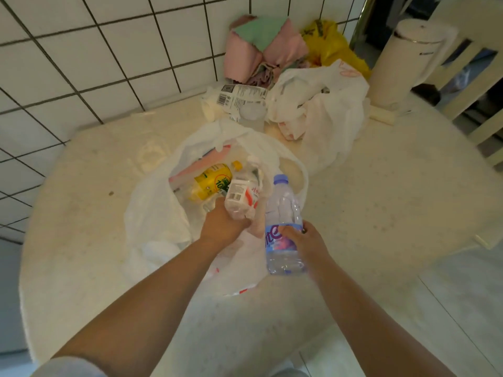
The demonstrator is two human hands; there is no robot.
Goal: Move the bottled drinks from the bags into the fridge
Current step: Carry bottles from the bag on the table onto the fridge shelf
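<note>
A clear water bottle (283,227) with a purple label and a yellow-labelled bottle (211,182) were seen against white plastic bags (155,213).

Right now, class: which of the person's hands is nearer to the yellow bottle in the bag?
Left. The left hand reaches into the bag, gripping a red-and-white bottle just beside the yellow bottle. The right hand holds a clear water bottle outside the bag, farther off.
</note>
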